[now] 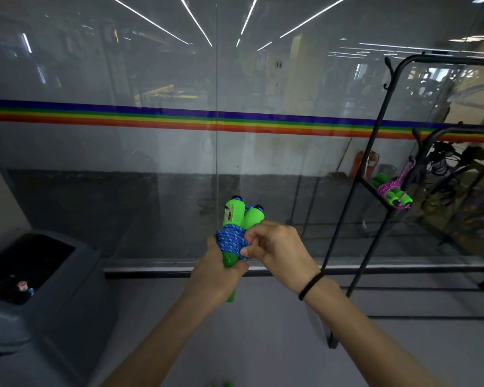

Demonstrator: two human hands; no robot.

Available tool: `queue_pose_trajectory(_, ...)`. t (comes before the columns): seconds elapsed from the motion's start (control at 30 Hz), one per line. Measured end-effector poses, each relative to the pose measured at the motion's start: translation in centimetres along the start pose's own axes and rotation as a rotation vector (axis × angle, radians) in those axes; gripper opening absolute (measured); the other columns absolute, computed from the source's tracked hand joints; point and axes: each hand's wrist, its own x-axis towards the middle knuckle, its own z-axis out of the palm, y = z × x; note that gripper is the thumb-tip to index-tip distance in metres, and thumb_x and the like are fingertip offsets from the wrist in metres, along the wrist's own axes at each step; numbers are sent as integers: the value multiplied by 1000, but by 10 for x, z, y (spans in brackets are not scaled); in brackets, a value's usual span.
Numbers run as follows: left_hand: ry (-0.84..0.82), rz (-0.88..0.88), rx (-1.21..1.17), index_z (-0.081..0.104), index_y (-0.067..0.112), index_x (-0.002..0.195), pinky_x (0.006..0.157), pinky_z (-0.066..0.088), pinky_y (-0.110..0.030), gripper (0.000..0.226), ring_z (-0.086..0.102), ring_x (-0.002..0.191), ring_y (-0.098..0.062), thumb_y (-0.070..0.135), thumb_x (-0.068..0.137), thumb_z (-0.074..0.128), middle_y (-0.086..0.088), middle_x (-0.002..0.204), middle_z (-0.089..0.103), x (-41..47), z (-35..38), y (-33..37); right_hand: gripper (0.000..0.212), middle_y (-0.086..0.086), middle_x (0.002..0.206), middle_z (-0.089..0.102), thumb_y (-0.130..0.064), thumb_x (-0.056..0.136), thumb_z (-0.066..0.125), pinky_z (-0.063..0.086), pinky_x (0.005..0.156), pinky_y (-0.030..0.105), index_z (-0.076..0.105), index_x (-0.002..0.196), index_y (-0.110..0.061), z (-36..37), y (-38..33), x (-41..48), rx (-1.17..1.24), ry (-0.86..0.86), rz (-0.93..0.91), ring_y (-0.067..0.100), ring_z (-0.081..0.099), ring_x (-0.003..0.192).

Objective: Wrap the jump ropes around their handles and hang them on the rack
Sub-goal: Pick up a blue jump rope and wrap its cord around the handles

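Tightly, blue rope (231,241) between right fingers (252,248)

left hand (214,279) holding green handles (236,216), right hand (278,251) pinching blue rope (231,243)

Mid part of green handles (235,213) hid under blue rope (231,243) coils; lower part inside left hand (215,277), only one tip shows below palm. Finger side of left hand behind handles, not seen. Fingertips of right hand (274,247) tucked into rope; rope end not visible. Small label (229,217) on one handle too tiny to read. R edge cuts rack (375,152); dark tangle (442,166) hung there blurred, can't ID. L edge cuts bin (76,275); contents dim, unclear. Btm edge cuts green bits (224,384).
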Motion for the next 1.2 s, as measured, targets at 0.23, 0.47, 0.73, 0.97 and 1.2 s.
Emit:
queue_pose_trajectory(0.23, -81, -74, -126, 44, 18, 110, 59, 38, -27, 39, 53, 67, -13, 15, 75, 61, -1, 79, 56, 5, -2, 0, 13, -3, 72, 52, -11, 77, 68, 33, 62, 7, 56, 78, -6, -1, 2, -1, -111, 42, -133, 12, 46, 65)
queue_pose_trajectory(0.47, -154, -100, -263, 49, 16, 85, 52, 38, -23, 18, 50, 47, -12, 7, 74, 60, -2, 60, 58, 4, -1, 1, 7, 6, 72, 54, -10, 83, 54, 41, 63, 37, 48, 86, -8, 3, 2, 0, -210, 76, -109, 32, 55, 67)
queue_pose_trajectory(0.73, -296, -152, -472, 54, 11, 80, 43, 40, -18, 8, 50, 40, -10, 3, 78, 57, -5, 57, 56, 5, -9, 11, 12, 16, 87, 62, -11, 88, 50, 45, 65, 35, 58, 93, -3, 7, -5, 0, -208, 192, -122, 33, 59, 74)
queue_pose_trajectory(0.97, -393, -194, -485, 57, 12, 81, 44, 42, -18, 6, 51, 41, -10, 7, 79, 58, -4, 58, 58, 10, -18, 7, 17, -2, 75, 60, -22, 79, 68, 38, 65, 8, 66, 88, -9, -20, -12, 4, -90, -47, -49, 10, 54, 68)
queue_pose_trajectory(1.2, -447, -196, -455, 59, 12, 79, 47, 44, -21, 14, 53, 43, -13, 16, 66, 63, -5, 60, 62, 16, -26, 1, 9, 8, 83, 68, -8, 78, 68, 37, 65, 8, 65, 86, -7, -29, 1, 14, -192, -218, -166, 9, 54, 70)
